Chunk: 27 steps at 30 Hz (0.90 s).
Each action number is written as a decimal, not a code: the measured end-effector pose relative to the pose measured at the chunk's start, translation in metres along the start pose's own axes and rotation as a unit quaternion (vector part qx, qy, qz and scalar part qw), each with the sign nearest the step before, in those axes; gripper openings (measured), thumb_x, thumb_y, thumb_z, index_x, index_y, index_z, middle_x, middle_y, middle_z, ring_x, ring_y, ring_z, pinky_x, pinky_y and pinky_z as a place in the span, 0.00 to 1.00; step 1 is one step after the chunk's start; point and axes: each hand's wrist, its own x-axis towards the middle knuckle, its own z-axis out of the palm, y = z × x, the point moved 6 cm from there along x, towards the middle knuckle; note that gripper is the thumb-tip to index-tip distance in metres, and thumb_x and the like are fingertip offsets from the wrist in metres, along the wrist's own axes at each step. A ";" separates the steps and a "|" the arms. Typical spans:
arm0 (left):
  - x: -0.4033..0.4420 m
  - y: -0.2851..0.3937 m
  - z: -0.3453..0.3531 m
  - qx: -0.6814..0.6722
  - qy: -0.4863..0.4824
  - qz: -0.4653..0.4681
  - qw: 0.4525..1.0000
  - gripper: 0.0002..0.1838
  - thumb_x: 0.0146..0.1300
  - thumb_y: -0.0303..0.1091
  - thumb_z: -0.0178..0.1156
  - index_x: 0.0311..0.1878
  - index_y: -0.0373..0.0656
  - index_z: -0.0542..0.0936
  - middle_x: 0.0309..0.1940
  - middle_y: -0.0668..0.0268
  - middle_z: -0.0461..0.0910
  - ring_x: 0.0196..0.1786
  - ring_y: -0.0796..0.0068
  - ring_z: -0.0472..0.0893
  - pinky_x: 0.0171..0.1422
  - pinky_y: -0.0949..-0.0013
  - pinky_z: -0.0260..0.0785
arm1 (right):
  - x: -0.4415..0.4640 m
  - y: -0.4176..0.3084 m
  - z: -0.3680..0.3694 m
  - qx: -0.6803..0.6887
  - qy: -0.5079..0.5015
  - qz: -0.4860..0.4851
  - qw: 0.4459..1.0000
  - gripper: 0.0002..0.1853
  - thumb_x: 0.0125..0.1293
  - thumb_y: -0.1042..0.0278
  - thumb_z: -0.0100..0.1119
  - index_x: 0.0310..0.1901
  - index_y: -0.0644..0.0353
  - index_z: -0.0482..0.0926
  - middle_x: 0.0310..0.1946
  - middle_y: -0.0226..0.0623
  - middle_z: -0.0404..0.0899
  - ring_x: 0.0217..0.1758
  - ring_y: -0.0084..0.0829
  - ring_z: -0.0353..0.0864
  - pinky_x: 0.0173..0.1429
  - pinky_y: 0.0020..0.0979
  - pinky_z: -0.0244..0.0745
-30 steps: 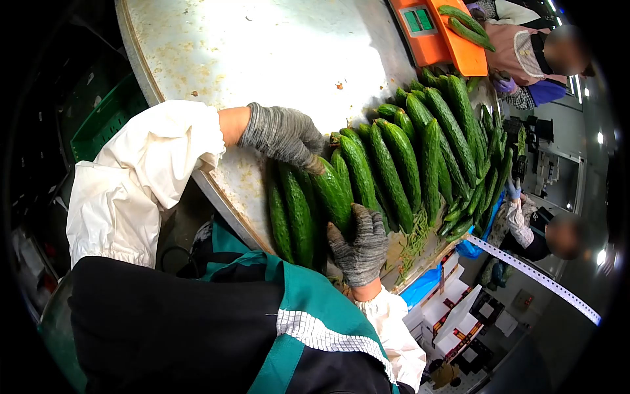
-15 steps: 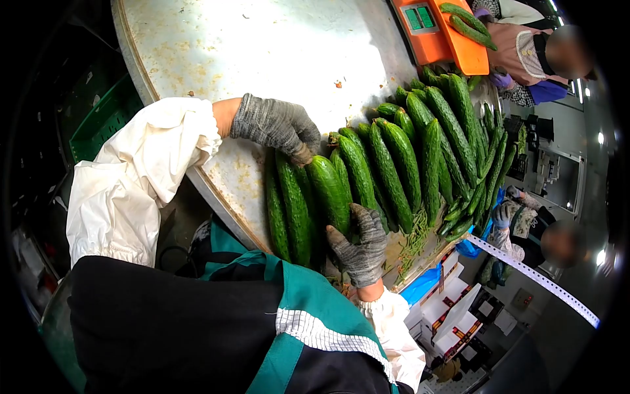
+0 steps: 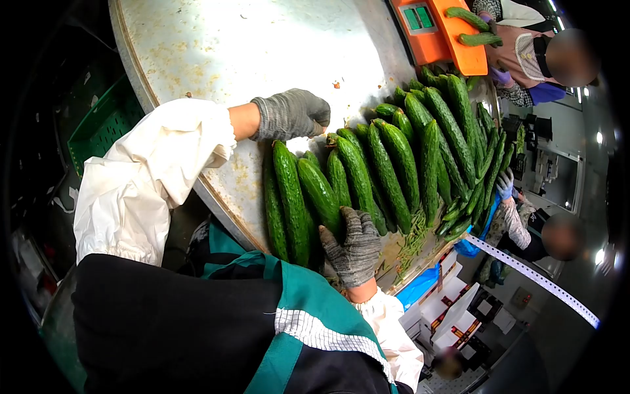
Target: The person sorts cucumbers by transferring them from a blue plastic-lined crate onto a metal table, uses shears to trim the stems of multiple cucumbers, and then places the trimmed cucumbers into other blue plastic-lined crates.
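Note:
Many green, bumpy cucumbers (image 3: 388,174) lie side by side in a row on the metal table. My left hand (image 3: 292,115), in a grey knitted glove, is above the row's near-left ends. Its fingers are curled together by a cucumber's stem end, and what they pinch, if anything, is hidden. My right hand (image 3: 354,249), gloved the same way, has thumb and fingers around the lower end of one cucumber (image 3: 319,190). Two cucumbers (image 3: 287,203) lie to its left, close to the table's rim.
An orange scale (image 3: 453,36) stands at the table's far side, where a co-worker's hand touches cucumbers. Another co-worker's gloved hand (image 3: 504,184) is beyond the pile. Green trimmings (image 3: 412,243) lie beside the row. A green crate (image 3: 98,128) sits below the table edge.
My left hand has moved right and slightly up, away from the cucumber it touched. That cucumber has shifted left, and my right hand has moved slightly left. Cucumbers on the scale have shifted.

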 end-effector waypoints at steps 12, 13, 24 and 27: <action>0.001 0.023 0.022 0.040 -0.030 0.005 0.999 0.24 0.46 0.32 0.63 0.51 0.47 0.74 0.27 0.63 0.77 0.32 0.73 0.77 0.40 0.71 0.70 | 0.005 0.032 -0.011 0.005 0.105 0.061 0.993 0.28 0.45 0.63 0.68 0.47 0.63 0.68 0.41 0.48 0.69 0.43 0.46 0.71 0.47 0.38 0.67; 0.001 0.023 0.022 0.034 -0.033 0.000 0.999 0.25 0.45 0.32 0.63 0.51 0.47 0.74 0.27 0.63 0.77 0.32 0.73 0.77 0.40 0.70 0.70 | 0.005 0.030 -0.010 -0.005 0.115 0.044 0.992 0.28 0.45 0.63 0.68 0.47 0.63 0.68 0.41 0.48 0.69 0.44 0.46 0.71 0.48 0.39 0.67; 0.005 0.021 0.024 -0.041 -0.061 -0.057 0.996 0.21 0.46 0.28 0.60 0.48 0.42 0.76 0.26 0.63 0.79 0.29 0.76 0.77 0.37 0.72 0.71 | 0.012 0.046 0.000 0.059 0.117 0.055 0.990 0.24 0.47 0.65 0.66 0.45 0.64 0.70 0.39 0.47 0.71 0.43 0.44 0.71 0.49 0.37 0.67; 0.008 0.018 0.027 0.006 -0.004 -0.014 1.000 0.20 0.46 0.28 0.60 0.46 0.42 0.76 0.26 0.62 0.79 0.29 0.73 0.78 0.37 0.71 0.71 | 0.011 0.056 0.006 0.099 0.119 0.064 0.986 0.22 0.48 0.66 0.65 0.44 0.65 0.71 0.38 0.46 0.72 0.42 0.44 0.72 0.48 0.37 0.67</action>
